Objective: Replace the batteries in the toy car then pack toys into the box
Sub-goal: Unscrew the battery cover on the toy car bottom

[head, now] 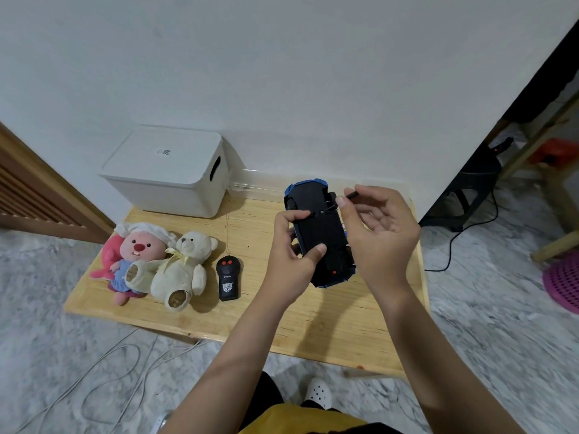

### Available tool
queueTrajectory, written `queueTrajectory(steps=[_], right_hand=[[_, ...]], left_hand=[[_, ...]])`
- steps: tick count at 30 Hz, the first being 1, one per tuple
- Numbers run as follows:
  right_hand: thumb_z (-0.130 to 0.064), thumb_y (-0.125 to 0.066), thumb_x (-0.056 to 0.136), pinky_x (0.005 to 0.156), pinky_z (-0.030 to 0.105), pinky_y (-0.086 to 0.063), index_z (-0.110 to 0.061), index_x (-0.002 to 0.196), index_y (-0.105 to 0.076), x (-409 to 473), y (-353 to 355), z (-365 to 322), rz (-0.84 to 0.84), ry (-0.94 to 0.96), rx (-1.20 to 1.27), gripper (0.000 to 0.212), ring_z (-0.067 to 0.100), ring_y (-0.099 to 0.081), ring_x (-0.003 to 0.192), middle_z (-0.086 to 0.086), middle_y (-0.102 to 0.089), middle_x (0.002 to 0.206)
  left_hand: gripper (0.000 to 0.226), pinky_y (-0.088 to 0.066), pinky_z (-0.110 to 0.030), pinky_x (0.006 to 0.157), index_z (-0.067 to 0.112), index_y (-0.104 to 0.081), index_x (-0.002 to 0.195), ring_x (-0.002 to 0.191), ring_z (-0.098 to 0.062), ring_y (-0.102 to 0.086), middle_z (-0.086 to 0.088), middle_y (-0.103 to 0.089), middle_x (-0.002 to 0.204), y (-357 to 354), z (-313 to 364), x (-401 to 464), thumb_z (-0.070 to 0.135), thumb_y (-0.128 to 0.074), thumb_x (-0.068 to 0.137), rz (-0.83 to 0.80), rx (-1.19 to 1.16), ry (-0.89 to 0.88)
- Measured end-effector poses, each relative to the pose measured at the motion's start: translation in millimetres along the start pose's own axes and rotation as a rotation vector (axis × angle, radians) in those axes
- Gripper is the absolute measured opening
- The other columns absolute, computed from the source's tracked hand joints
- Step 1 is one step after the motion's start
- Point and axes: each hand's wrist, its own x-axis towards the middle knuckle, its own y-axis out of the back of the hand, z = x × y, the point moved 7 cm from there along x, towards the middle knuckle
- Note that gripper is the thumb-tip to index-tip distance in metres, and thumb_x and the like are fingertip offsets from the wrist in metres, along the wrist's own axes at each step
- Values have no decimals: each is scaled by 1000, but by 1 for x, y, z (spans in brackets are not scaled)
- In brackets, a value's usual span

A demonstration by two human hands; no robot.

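Observation:
A blue toy car [319, 227] is held upside down above the wooden table [250, 314], its black underside facing me. My left hand [289, 261] grips the car from the left, thumb and fingers curled round its body. My right hand [376, 227] pinches a small black screwdriver [347, 197] whose tip touches a screw on the underside. A white lidded box [169, 173] stands at the table's back left. A pink plush [131, 258], a cream teddy bear [181, 270] and a black remote control [228, 278] lie on the left of the table.
A clear plastic tray [260, 183] lies against the wall behind the car. White cables [119, 371] trail over the marble floor at the left. A black stand [473, 189] with a cord and a pink basket [564, 283] are on the right.

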Motion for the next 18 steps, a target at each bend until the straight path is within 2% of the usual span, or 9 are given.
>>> queueTrajectory(steps=[4,7,9,13,18], right_hand=[[1,-73,78,75,25,-54,-14,88,-62,0,4,6,30,-37,22,21,15,-68,78,3,-68,83],[-1,-75,76,72,25,-53,-19,86,-61,1,6,8,32,-50,20,25,15,-67,76,0,-67,80],[-3,-77,74,70,24,-54,-22,84,-60,1,7,9,31,-50,3,28,15,-66,74,-3,-66,77],[-6,-80,72,66,21,-52,-24,81,-59,-1,9,12,38,-52,-14,30,11,-66,70,-11,-66,71],[-2,-80,71,64,18,-51,-16,77,-55,-2,19,22,79,-106,49,29,14,-67,67,-5,-66,69]], left_hand=[[52,-56,-52,84,46,-48,101,106,-39,-58,-16,-57,115,1,-4,-1,4,-65,76,-14,-34,14],[54,-59,-38,77,36,-45,108,106,-37,-59,-22,-54,118,0,-8,-2,-9,-61,84,-33,-82,31],[52,-58,-32,73,33,-44,109,101,-31,-61,-22,-54,119,0,-11,-3,-11,-59,85,-39,-99,48],[52,-58,-32,72,30,-45,111,94,-23,-62,-21,-54,117,0,-17,-5,-12,-59,85,-39,-135,88],[52,-58,-37,72,32,-46,112,98,-27,-62,-20,-55,118,2,-27,-4,-10,-60,85,-27,-159,118]])
